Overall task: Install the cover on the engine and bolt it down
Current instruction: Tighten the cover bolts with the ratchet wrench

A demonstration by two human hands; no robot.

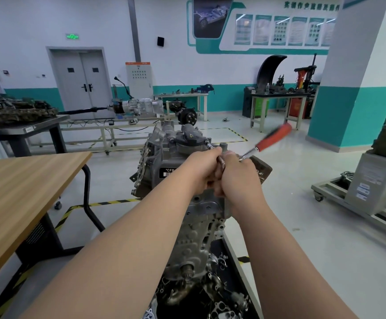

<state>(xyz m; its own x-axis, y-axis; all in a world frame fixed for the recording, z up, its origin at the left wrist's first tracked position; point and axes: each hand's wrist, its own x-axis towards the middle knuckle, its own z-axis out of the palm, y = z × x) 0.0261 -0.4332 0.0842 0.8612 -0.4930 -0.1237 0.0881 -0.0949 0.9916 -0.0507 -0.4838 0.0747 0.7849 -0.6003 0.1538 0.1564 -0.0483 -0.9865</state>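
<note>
Two hands meet above the cover (pixel 162 155), which sits atop the engine (pixel 199 238). Our left hand (pixel 204 172) and right hand (pixel 240 178), fingers curled, together grip a ratchet (pixel 271 139), its blurred red handle pointing right. Table (pixel 14 192) at left.

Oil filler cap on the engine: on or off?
On. The black oil filler cap, with its yellow oil-can mark, sits on its port on top of the engine. How tight, cannot tell.

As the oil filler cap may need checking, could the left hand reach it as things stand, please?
Probably yes: the oil filler cap sits just beyond the left hand with nothing between them, though that hand must first release the ratchet.
</note>
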